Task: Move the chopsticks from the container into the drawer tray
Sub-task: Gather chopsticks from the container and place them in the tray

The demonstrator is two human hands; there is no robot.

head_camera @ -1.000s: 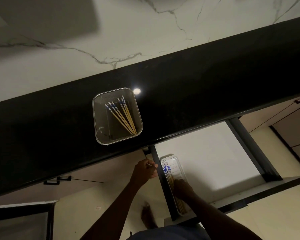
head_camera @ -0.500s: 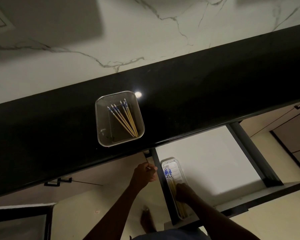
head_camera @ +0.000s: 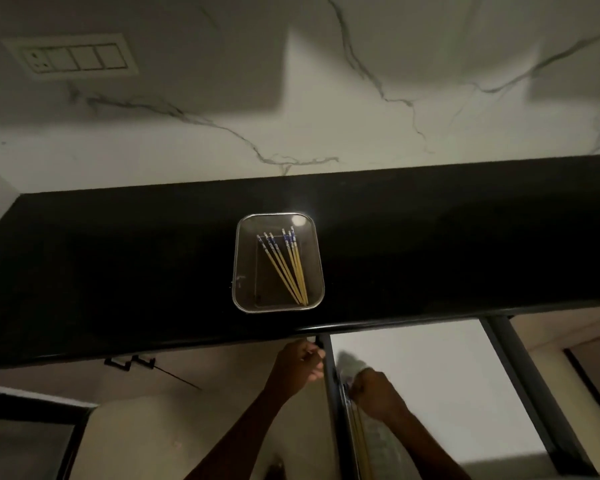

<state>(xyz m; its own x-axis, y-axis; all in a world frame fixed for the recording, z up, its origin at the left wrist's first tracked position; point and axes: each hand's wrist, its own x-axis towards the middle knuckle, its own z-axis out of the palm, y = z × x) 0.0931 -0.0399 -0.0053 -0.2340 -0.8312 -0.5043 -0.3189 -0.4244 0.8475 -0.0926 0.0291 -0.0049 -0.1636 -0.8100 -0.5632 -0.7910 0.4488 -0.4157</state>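
Leftmost, a switch plate is sitting high on the marble wall, well apart from the work. Below it the black counter is running the full width.

Moving right: the steel container is standing near the counter's front edge, about mid-length. Six or so chopsticks are lying inside it, blue ends toward the wall, tips bunching toward its front right corner. Those are waiting to go.

Under the counter's front edge, my left hand is curling by the black left rail of the open drawer; it looks clenched there, though I cannot tell whether it is actually gripping the rail.

Just right of the rail, my right hand is sitting over the drawer tray, which is hugging the drawer's left edge. Yellow sticks are lying along the tray beneath the wrist. Blur is hiding the fingers, so I cannot tell if they are grasping a stick or have let go.

Risks, as I am judging them: dim light and blur are making stick ends hard to read. Lifting the hand carelessly could drag a stick over the tray's rim into the drawer. Reaching up next, a sleeve-less forearm could catch the counter's front edge, or nudge the container.
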